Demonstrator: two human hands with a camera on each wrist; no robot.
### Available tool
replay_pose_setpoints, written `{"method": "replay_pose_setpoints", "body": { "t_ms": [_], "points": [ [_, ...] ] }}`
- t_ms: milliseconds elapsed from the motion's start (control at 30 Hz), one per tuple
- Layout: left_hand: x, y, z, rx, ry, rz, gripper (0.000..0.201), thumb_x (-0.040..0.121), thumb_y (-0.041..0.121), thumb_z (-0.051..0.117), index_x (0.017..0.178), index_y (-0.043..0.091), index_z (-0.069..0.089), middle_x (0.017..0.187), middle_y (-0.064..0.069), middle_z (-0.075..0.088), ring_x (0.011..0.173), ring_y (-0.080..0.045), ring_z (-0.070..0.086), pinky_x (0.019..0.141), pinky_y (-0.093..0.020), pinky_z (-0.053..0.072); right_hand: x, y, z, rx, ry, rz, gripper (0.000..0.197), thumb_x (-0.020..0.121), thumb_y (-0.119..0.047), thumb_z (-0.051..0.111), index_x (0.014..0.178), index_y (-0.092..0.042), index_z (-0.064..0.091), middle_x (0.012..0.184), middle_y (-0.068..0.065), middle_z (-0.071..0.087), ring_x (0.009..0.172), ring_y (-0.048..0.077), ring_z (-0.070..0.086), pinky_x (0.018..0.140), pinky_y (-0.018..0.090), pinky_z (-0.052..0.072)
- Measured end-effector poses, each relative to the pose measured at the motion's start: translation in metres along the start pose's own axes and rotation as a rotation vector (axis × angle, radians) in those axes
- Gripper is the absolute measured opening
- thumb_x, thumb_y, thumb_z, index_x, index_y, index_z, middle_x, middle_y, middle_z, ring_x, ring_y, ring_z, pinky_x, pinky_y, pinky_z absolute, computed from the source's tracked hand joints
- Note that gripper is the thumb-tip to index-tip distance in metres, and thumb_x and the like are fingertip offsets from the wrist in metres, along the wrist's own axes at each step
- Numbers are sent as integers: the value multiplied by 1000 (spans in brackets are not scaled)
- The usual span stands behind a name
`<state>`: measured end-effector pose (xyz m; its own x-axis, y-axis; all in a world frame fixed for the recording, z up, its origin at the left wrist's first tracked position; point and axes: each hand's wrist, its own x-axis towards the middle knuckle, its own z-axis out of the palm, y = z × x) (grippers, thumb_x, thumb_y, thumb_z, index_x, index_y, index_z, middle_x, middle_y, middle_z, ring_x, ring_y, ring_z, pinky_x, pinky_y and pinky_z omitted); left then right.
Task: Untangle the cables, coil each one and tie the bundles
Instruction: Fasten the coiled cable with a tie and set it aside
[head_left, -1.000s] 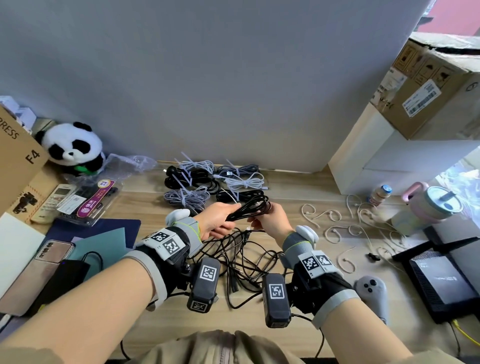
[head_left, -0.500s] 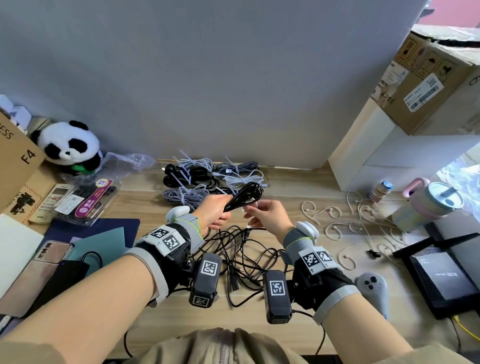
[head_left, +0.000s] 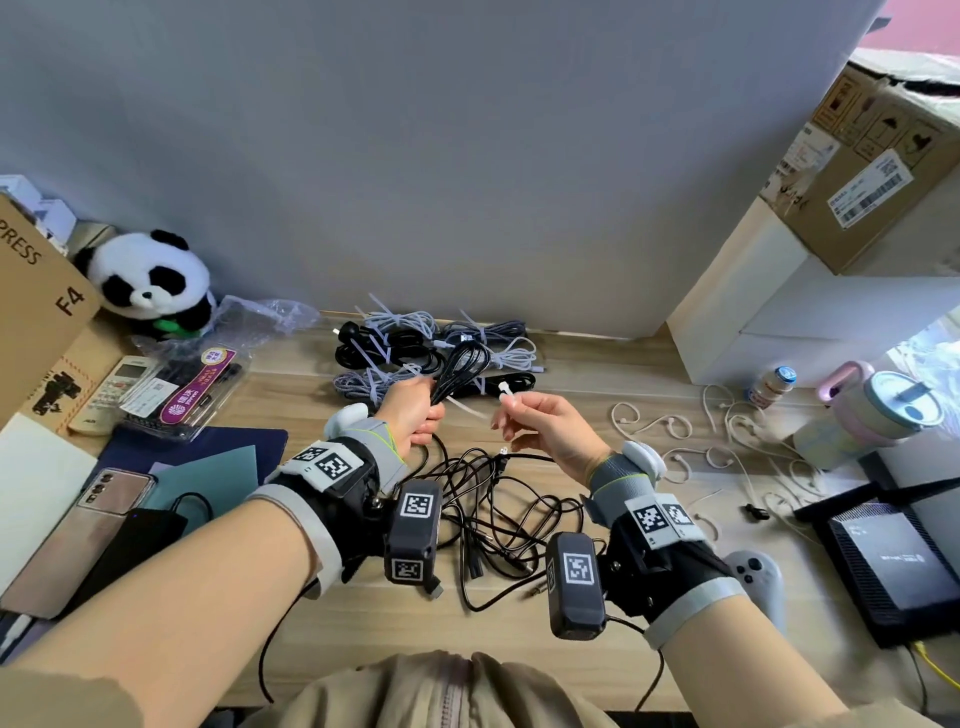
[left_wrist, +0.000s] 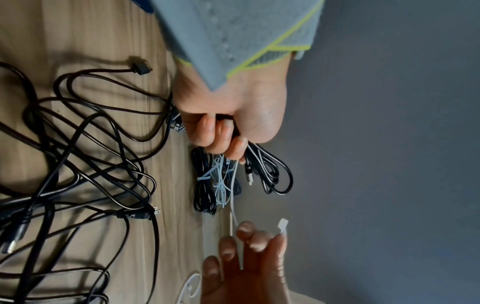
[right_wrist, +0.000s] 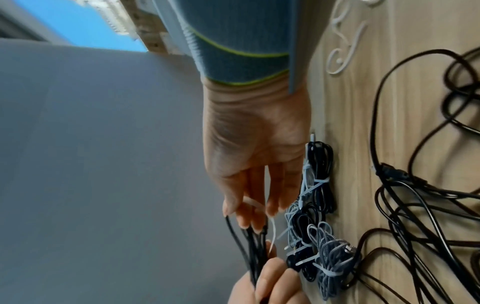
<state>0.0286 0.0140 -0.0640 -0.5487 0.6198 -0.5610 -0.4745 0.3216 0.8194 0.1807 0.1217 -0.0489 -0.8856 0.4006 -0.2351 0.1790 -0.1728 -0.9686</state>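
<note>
Your left hand (head_left: 415, 415) has its fingers (left_wrist: 221, 135) curled tight around a coiled black cable (head_left: 460, 371), its loops fanning out past your knuckles and up off the desk. Your right hand (head_left: 545, 426) pinches a white zip tie (head_left: 506, 392) between thumb and fingertips (left_wrist: 255, 236), its square head poking out above the pinch; the strap runs from there across the gap to the coil in your left fist. The two hands sit close, just apart.

Judging by this, you are at the tying step for this one cable: it is coiled, but the strap does not look closed around it yet.

Just beyond your fingers, against the wall, lies a row of finished bundles (head_left: 431, 348), black and grey cables, each cinched with a tie. So a good share of the job appears done. Below your wrists, toward you, a tangle of black cables (head_left: 498, 514) still sprawls loose on the wooden desk (head_left: 571, 649); that is what remains to untangle, coil and tie.

To the right of your right hand, spare white ties (head_left: 691, 441) are scattered within reach. Farther out sit a game controller (head_left: 756, 577), a router (head_left: 883, 561) and a lidded cup (head_left: 878, 410); left of your left hand, a phone (head_left: 98, 499), a remote (head_left: 111, 387) and a plush panda (head_left: 150, 280). None of these crowd your hands; the loose tangle under your wrists is the likeliest snag.
</note>
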Motion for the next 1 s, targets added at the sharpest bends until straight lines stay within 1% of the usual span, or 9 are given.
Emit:
{"method": "replay_pose_setpoints", "body": {
  "t_ms": [100,167,233,300,400,567,700,833,1000],
  "points": [
    [-1,-5,1,189,133,69,24,102,22,25,107,20,49,44,0,39,31,-9,27,33,-10,17,1,-5,6,-49,-30,-32,28,99,-17,46,79,-8,63,74,-3,64,64,6,55,59,17,49],
    [0,-7,3,367,203,183,22,101,21,32,94,15,52,66,-10,49,50,-19,44,45,-20,31,3,-11,10,-51,-19,-64,29,100,-16,44,81,-10,65,70,-2,63,62,6,54,57,17,46],
    [2,-10,4,570,193,317,26,100,17,35,83,11,54,77,-12,53,69,-24,50,61,-28,34,7,-16,14,-46,5,-88,30,101,-15,42,82,-11,64,65,-2,60,57,7,51,53,16,41],
    [0,-12,5,696,155,379,28,99,15,38,79,9,56,78,-13,59,75,-26,51,66,-31,35,10,-19,17,-34,37,-94,29,102,-13,39,81,-11,59,61,-3,58,51,7,46,48,16,36],
    [-3,-13,8,778,107,405,25,98,20,44,85,11,64,90,-15,68,87,-31,60,78,-34,44,15,-21,21,-15,79,-59,27,102,-12,36,80,-13,50,56,-2,54,44,7,39,42,17,33],
    [-9,-11,12,775,24,451,18,96,18,48,98,25,64,100,-10,69,94,-33,61,84,-40,47,18,-18,23,22,97,21,29,102,-15,35,78,-15,51,54,-3,47,45,7,29,41,18,20],
    [-10,-10,10,775,11,468,27,97,16,48,119,19,62,113,-8,67,102,-29,61,91,-43,48,19,-18,24,41,74,20,29,102,-15,35,79,-14,53,59,-1,43,48,7,27,41,19,16],
    [-12,-12,10,778,-2,500,26,96,13,48,115,19,65,106,-7,69,98,-27,62,88,-40,48,19,-15,22,68,71,37,28,102,-14,35,80,-13,53,60,0,43,48,8,27,40,18,16],
    [-12,-14,7,780,12,509,27,94,9,49,109,21,68,102,-12,70,96,-35,62,84,-42,49,20,-12,21,114,66,72,30,101,-10,34,77,-13,52,59,-1,43,48,9,27,40,17,18]
  ]
}}
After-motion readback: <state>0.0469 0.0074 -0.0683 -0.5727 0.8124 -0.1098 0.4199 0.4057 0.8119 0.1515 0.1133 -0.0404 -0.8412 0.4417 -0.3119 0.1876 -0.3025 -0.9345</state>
